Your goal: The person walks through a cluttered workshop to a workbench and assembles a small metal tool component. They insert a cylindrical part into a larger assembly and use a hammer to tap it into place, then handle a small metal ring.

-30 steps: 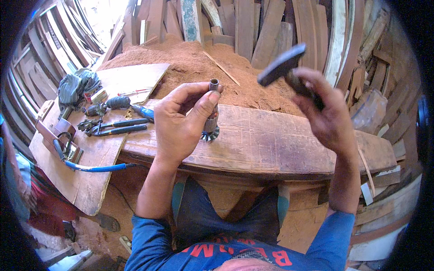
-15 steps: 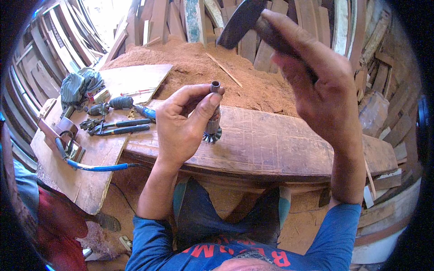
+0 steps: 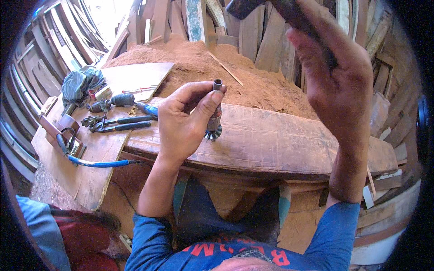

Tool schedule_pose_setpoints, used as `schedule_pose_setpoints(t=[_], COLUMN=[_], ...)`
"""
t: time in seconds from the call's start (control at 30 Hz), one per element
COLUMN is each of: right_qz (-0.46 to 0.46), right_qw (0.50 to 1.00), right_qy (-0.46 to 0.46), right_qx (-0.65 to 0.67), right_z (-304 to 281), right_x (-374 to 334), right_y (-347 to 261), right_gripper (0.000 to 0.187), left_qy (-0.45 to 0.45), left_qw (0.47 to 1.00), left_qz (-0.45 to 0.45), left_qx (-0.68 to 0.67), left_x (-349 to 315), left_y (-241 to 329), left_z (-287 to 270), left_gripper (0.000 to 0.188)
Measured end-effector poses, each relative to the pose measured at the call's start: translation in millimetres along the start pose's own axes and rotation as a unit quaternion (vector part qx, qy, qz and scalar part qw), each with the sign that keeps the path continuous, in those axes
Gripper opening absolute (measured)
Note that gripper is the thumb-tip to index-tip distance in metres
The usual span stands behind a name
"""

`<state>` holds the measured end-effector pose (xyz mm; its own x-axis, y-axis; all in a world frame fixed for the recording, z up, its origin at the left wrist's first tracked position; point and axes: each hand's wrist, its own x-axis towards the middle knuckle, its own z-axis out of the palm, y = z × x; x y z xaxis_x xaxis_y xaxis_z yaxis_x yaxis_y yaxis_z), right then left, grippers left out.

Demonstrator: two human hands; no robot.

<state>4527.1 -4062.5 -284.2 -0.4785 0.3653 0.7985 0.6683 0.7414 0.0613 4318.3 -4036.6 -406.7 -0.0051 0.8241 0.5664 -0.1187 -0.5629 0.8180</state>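
Left hand [image 3: 183, 119] reaching forward, fingers pinched round a metal tube [image 3: 217, 85] atop an upright finned rotor [image 3: 215, 122], nearer the bench's [image 3: 271, 140] left end, right hand [image 3: 341, 83] raised, fingers wrapped round a hammer [image 3: 245, 7], higher than a second ago

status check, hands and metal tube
Left hand pinching metal tube, open end up. Right hand holding hammer high. Nothing seen between hammer and tube.

Pliers [image 3: 129, 120] are lying on a board [image 3: 86, 180] left of the left hand [image 3: 183, 121]. Sawdust [image 3: 140, 56] is lying behind the bench [image 3: 271, 140].
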Motion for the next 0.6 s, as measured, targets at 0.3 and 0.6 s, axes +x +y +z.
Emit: schedule_pose_setpoints(t=[0.3,0.6], right_qz=[0.192,0.293], right_qw=[0.970,0.906], right_qy=[-0.115,-0.288], right_qx=[0.094,0.104], right_z=[-7.3,16.8], right_x=[-42.3,-138.7], right_y=[21.3,51.6], right_gripper=[0.036,0.027], left_qy=[0.013,-0.021], left_qw=[0.999,0.983], left_qz=[0.024,0.001], left_qx=[-0.020,-0.182], left_x=[6.5,10.1], left_y=[-10.3,-30.7], left_z=[-9.0,-13.3], left_gripper=[0.020,0.023])
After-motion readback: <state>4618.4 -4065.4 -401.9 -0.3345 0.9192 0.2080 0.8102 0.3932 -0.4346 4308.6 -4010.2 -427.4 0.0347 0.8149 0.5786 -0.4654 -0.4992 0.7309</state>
